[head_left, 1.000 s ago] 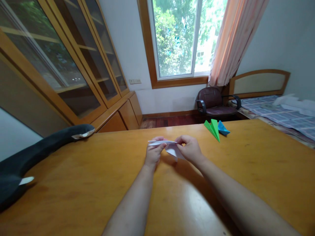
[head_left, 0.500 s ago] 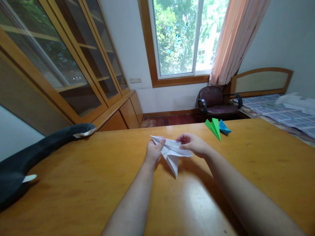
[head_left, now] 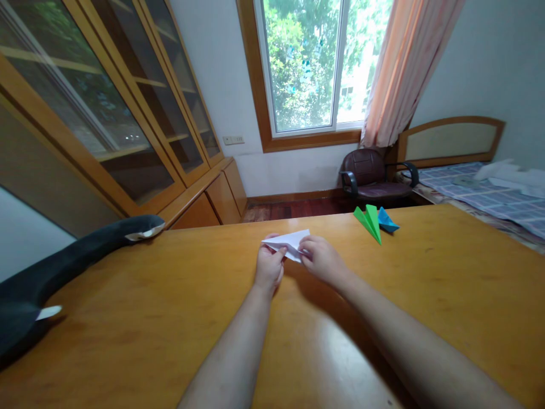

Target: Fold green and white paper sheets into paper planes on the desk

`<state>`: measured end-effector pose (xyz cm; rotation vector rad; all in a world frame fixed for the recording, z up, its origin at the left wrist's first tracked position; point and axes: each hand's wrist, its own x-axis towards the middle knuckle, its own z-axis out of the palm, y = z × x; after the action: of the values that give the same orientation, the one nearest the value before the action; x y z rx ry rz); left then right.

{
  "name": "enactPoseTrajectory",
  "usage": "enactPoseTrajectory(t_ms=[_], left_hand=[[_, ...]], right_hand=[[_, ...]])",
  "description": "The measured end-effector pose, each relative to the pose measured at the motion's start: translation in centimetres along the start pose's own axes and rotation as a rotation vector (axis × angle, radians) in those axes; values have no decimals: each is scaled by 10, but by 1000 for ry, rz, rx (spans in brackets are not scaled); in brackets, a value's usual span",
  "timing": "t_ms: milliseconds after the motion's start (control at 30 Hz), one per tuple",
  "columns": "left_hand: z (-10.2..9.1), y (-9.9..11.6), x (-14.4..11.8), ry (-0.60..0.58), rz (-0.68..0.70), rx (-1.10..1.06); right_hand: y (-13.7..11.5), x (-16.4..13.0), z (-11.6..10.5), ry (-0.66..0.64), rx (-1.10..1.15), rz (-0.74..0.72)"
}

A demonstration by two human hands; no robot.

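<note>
Above the wooden table (head_left: 128, 318), left hand (head_left: 269, 267) and right hand (head_left: 322, 260) pinch an unmarked white paper plane (head_left: 288, 242).

Home bedroom, bed (head_left: 489, 196) with checked cover, curtained window (head_left: 315, 65), glass-fronted wooden cabinets (head_left: 106, 108), wooden table (head_left: 170, 307)

Bare wood lies open across the near half of the wooden table (head_left: 140, 318), either side of the forearms, and along the right edge. Near the far edge, right of centre, a green paper plane (head_left: 369, 222) and a blue paper plane (head_left: 387, 221) touch — well apart from the right hand (head_left: 322, 260). A black plush toy (head_left: 63, 267) sprawls over the left edge and far-left corner, blocking passage there.
</note>
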<state>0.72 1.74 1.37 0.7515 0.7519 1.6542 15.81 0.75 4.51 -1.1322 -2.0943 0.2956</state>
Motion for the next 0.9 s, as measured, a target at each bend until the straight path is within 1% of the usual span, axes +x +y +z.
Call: enactPoseTrajectory(t_ms=[100, 233, 333, 433, 567, 667, 800, 900], left_hand=[[-1, 0, -1, -7, 10, 9], [-2, 0, 0, -6, 17, 34], [-1, 1, -1, 6, 11, 24], [0, 3, -2, 4, 9, 31], [0, 2, -4, -15, -10, 34], [0, 1, -3, -31, -15, 17], [0, -1, -4, -51, -12, 32], [1, -1, -6, -55, -14, 63]], right_hand=[[7, -1, 4, 15, -42, -81], [14, -2, 2, 31, -16, -44], [17, -2, -2, 0, 73, 21], [21, -2, -5, -20, 219, 63], [26, 1, -3, -46, 400, 94], [30, 2, 0, -78, 467, 139], [33, 3, 1, -68, 439, 130], [31, 4, -3, -82, 377, 150]])
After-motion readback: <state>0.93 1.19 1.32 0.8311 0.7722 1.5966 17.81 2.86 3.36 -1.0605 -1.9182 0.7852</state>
